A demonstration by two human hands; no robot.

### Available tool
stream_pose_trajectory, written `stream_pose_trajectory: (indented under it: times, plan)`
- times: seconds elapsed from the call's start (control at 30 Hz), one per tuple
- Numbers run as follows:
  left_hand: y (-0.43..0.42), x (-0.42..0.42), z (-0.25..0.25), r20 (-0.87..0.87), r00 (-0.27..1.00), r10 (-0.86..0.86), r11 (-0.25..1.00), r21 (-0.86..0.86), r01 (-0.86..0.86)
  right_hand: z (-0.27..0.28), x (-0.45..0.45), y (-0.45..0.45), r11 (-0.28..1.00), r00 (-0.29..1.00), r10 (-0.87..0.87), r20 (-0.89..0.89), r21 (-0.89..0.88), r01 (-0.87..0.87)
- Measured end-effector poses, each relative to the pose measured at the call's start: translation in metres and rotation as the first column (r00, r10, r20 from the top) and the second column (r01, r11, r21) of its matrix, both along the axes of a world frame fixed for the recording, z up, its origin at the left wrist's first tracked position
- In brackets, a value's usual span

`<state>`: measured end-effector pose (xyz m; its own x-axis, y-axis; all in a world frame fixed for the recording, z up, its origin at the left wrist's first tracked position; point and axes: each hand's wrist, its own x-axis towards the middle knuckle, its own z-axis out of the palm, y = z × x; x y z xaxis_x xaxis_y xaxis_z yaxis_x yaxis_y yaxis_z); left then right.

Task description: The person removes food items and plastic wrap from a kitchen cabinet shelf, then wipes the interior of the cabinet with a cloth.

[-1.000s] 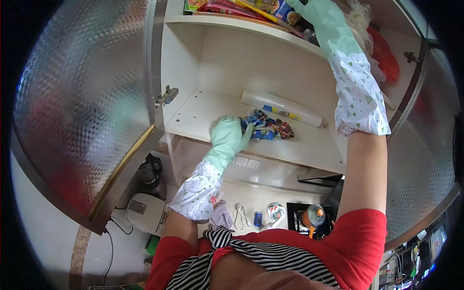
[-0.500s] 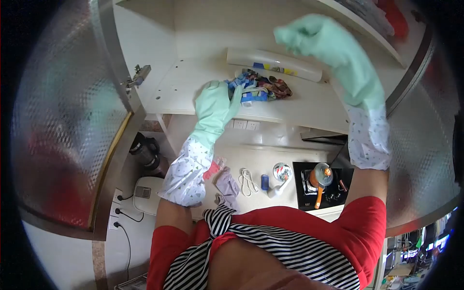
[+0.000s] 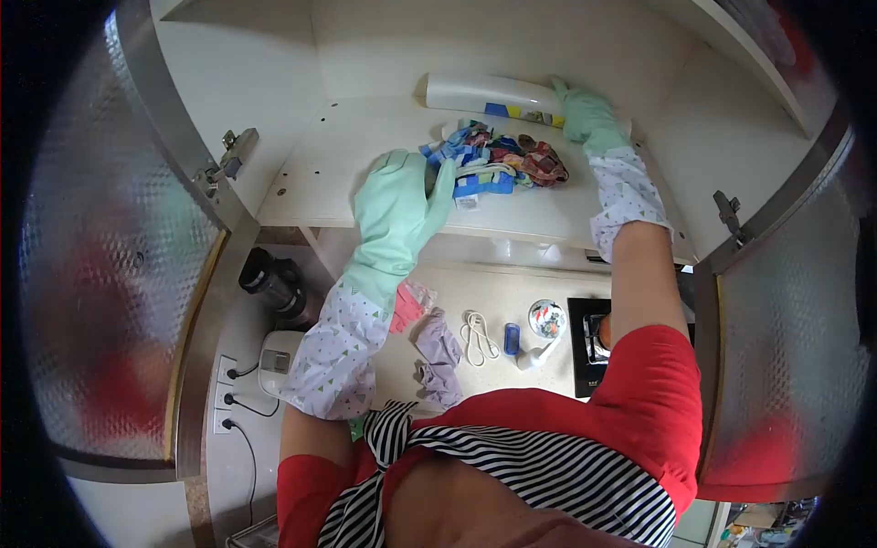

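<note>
Both hands wear light green rubber gloves with patterned white cuffs. My left hand (image 3: 395,196) rests on the cabinet shelf (image 3: 333,196), palm down with fingers together and stretched out. Its thumb points at a crumpled bundle of colourful patterned cloth (image 3: 493,163) with a pale cord or strap. Behind the bundle lies a long white roll (image 3: 475,89), with a blue and yellow label on its front. At the roll's right end, my right hand (image 3: 589,117) is wrapped over it, one finger reaching up behind. The underside of that grip is hidden.
Open textured-glass doors stand left (image 3: 110,265) and right (image 3: 790,310). On the counter below are a lilac cloth (image 3: 438,352), a coiled white cord (image 3: 477,338), a blue object (image 3: 512,339), a round patterned container (image 3: 546,319) and a black stove (image 3: 586,347).
My right hand has come down from the air at the upper right onto the roll's right end. The left hand stays by the cloth bundle, and the view has shifted slightly.
</note>
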<state>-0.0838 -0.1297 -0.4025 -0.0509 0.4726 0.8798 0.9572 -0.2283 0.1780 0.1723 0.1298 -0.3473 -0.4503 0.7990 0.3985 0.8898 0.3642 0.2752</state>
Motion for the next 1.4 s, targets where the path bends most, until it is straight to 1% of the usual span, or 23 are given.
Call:
stream_pose_trajectory:
  times: [0.27,0.33,0.43,0.63,0.67,0.7,0.8,0.83,0.87,0.9,0.93,0.97,1.03,1.07,1.1,1.13,1.17,1.2,1.23,1.27,1.3,1.37,1.4]
  plan:
    - [0.003,-0.002,-0.006,0.023,0.999,0.037,0.997,0.061,-0.038,0.006,0.003,0.019,0.98,0.982,0.109,0.153,-0.181,-0.081]
    - [0.006,-0.005,-0.008,0.03,0.999,0.03,0.995,0.089,-0.033,-0.001,0.006,0.011,0.989,0.996,0.056,-0.075,-0.131,-0.065]
    - [0.004,-0.006,-0.008,0.05,0.999,0.01,0.996,0.084,-0.015,0.008,-0.006,-0.019,0.998,0.99,0.029,-0.139,-0.052,-0.036]
    - [0.004,-0.004,-0.006,0.004,0.998,0.057,0.989,0.134,-0.057,0.056,-0.008,-0.065,0.965,0.985,0.17,-0.002,0.203,-0.166]
    - [-0.005,-0.002,-0.002,0.035,0.997,0.067,0.997,-0.024,-0.067,0.067,-0.007,-0.086,0.969,0.988,0.153,-0.002,0.198,-0.15]
    - [-0.011,0.001,0.005,0.037,0.998,0.053,0.998,-0.029,-0.052,0.079,-0.007,-0.114,0.975,0.989,0.134,-0.059,0.189,-0.121]
    - [0.001,-0.009,-0.007,0.101,0.994,-0.044,0.992,0.12,0.031,0.096,-0.014,-0.185,0.997,0.977,-0.004,-0.215,0.071,0.02]
    - [-0.008,0.003,-0.004,0.094,0.993,-0.064,0.992,0.118,0.053,0.087,-0.012,-0.201,0.994,0.957,0.078,-0.281,0.1,-0.052]
    - [-0.024,0.02,0.005,0.43,0.849,-0.308,0.947,0.221,0.232,0.079,-0.009,-0.219,0.983,0.926,0.156,-0.343,0.141,-0.114]
    - [-0.041,0.039,0.012,0.676,0.536,-0.505,0.862,0.363,0.353,0.082,-0.015,-0.255,0.993,0.918,0.118,-0.379,0.049,-0.107]
    - [-0.057,0.056,0.018,0.71,0.32,-0.627,0.757,0.459,0.466,0.076,-0.014,-0.277,0.986,0.905,0.161,-0.393,0.029,-0.163]
    - [-0.071,0.07,0.018,0.71,0.304,-0.635,0.742,0.451,0.495,0.055,-0.019,-0.288,0.97,0.878,0.234,-0.417,0.157,-0.184]
    - [-0.096,0.089,0.014,0.798,-0.191,-0.572,0.639,0.579,0.507,0.026,-0.025,-0.317,0.89,0.791,0.452,-0.412,0.265,-0.371]
    - [-0.107,0.092,0.009,0.802,-0.193,-0.565,0.635,0.572,0.519,0.006,-0.034,-0.323,0.831,0.713,0.554,-0.429,0.333,-0.446]
    - [-0.118,0.088,0.005,0.794,-0.235,-0.561,0.615,0.589,0.524,-0.012,-0.047,-0.339,0.855,0.818,0.484,-0.31,0.366,-0.368]
    - [-0.128,0.081,0.0,0.785,-0.276,-0.555,0.597,0.606,0.525,-0.009,-0.056,-0.358,0.951,0.912,0.309,-0.269,0.101,-0.292]
    - [-0.138,0.072,-0.005,0.775,-0.315,-0.547,0.582,0.623,0.522,-0.002,-0.049,-0.361,0.952,0.912,0.305,-0.275,0.096,-0.289]
    - [-0.145,0.061,-0.009,0.763,-0.35,-0.543,0.569,0.641,0.515,0.005,-0.039,-0.361,0.833,0.772,0.409,-0.486,-0.145,-0.533]
    - [-0.152,0.052,-0.013,0.749,-0.382,-0.541,0.562,0.66,0.499,0.007,-0.03,-0.358,0.581,0.594,0.409,-0.693,-0.305,-0.755]
    - [-0.158,0.044,-0.019,0.78,-0.278,-0.561,0.633,0.621,0.462,-0.006,-0.026,-0.342,0.62,0.525,0.508,-0.683,-0.133,-0.773]
    - [-0.167,0.032,-0.027,0.78,-0.27,-0.564,0.645,0.62,0.447,0.002,-0.027,-0.327,0.603,0.517,0.517,-0.682,-0.138,-0.786]
    - [-0.192,0.011,-0.047,0.899,-0.04,-0.437,0.711,0.373,0.596,0.025,-0.037,-0.292,0.65,0.552,0.135,-0.823,-0.347,-0.676]
    - [-0.202,0.01,-0.055,0.901,-0.018,-0.433,0.728,0.361,0.583,0.015,-0.052,-0.267,0.861,0.564,0.163,-0.81,-0.162,-0.482]
